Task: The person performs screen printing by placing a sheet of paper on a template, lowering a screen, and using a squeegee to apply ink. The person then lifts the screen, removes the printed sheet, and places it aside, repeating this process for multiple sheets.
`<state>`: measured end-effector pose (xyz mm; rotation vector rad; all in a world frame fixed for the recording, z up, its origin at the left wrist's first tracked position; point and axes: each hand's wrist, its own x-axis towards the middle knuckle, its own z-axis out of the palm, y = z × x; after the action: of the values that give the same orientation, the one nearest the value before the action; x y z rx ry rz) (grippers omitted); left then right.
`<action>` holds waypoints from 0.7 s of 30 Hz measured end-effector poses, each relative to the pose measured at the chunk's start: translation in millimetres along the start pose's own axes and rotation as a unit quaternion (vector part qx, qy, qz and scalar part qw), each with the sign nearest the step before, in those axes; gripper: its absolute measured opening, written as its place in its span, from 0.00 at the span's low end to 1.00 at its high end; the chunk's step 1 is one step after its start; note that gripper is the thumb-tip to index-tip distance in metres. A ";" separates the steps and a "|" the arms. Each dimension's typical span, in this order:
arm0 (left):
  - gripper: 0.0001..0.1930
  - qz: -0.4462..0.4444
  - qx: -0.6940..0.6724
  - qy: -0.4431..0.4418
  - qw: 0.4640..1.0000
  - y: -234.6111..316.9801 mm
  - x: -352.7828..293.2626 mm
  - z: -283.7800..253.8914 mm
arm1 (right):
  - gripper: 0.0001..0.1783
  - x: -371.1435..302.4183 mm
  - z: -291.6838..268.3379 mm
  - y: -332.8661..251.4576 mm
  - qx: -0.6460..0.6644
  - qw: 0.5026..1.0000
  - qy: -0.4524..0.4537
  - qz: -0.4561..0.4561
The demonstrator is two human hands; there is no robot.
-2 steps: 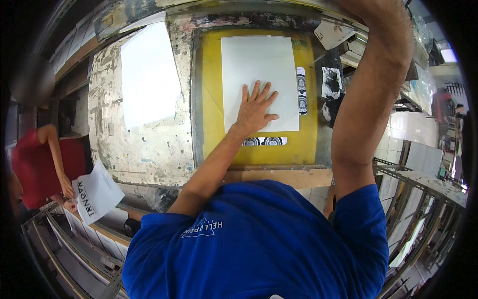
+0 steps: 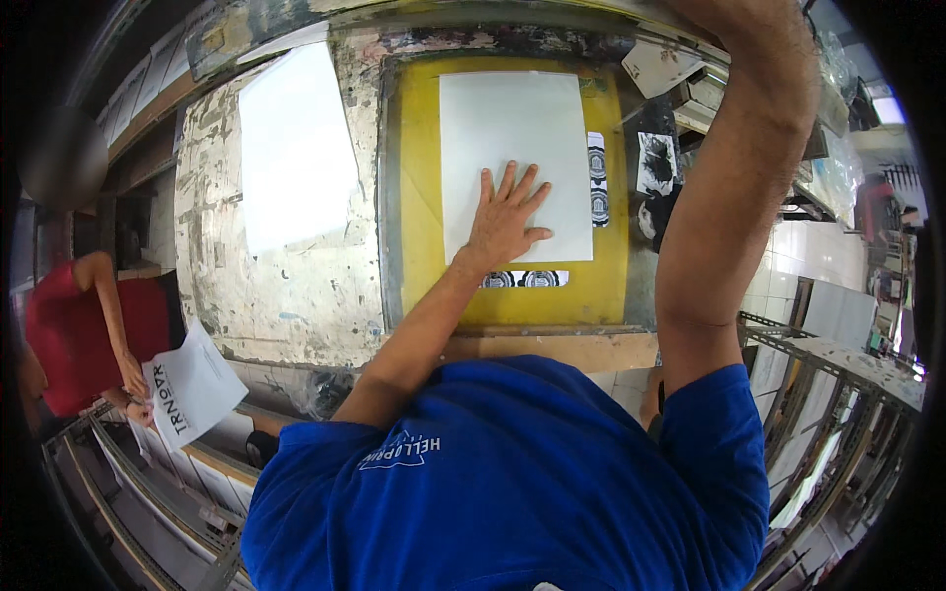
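Observation:
Flat on a white sheet of paper (image 2: 512, 118) lies my left hand (image 2: 505, 219), its fingers spread and nothing gripped. The sheet rests on a yellow board (image 2: 419, 286) with a grey border. Strips with black round printed emblems sit beside it: one strip (image 2: 598, 177) along the sheet's right edge, another strip (image 2: 537, 280) just below its lower edge. My right arm is raised along the right side, reaching to the far edge. Only the back part of my right hand (image 2: 734, 15) shows at the top rim; its fingers are cut off from view.
Left of the board is a paint-stained tabletop (image 2: 296, 315) bearing a blank white sheet (image 2: 296, 148). A frame bar (image 2: 286, 34) crosses the far side. Ink-smeared paper (image 2: 655, 163) lies to the right. A co-worker in red (image 2: 89, 335) holds a printed sheet (image 2: 197, 384) at left, near racks.
The co-worker's printed sheet has shifted slightly. My left hand and the white sheet under it have barely moved, a touch to the right. My right arm stays put.

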<state>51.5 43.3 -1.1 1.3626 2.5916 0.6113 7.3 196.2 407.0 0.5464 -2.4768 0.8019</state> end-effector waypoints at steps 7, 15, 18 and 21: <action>0.41 0.011 -0.003 0.003 1.000 6.2 -11.8 1.7 | 0.20 -0.3 -1.9 -4.6 -0.017 1.000 -0.013 -0.004; 0.38 0.024 0.012 0.022 0.999 1.3 -19.5 0.1 | 0.20 -8.1 5.9 -14.7 -0.017 1.000 -0.009 0.013; 0.38 0.043 0.001 0.093 0.995 -1.5 -19.2 -25.1 | 0.21 -15.3 8.8 -15.8 -0.062 0.997 0.032 -0.041; 0.37 -0.046 -0.185 0.245 0.951 4.1 -29.3 -78.4 | 0.22 -41.1 24.5 20.9 -0.258 0.950 0.007 -0.174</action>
<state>46.7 -0.8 70.1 1.0633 2.6652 1.4933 22.3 205.7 357.9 0.7397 -2.3428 0.0132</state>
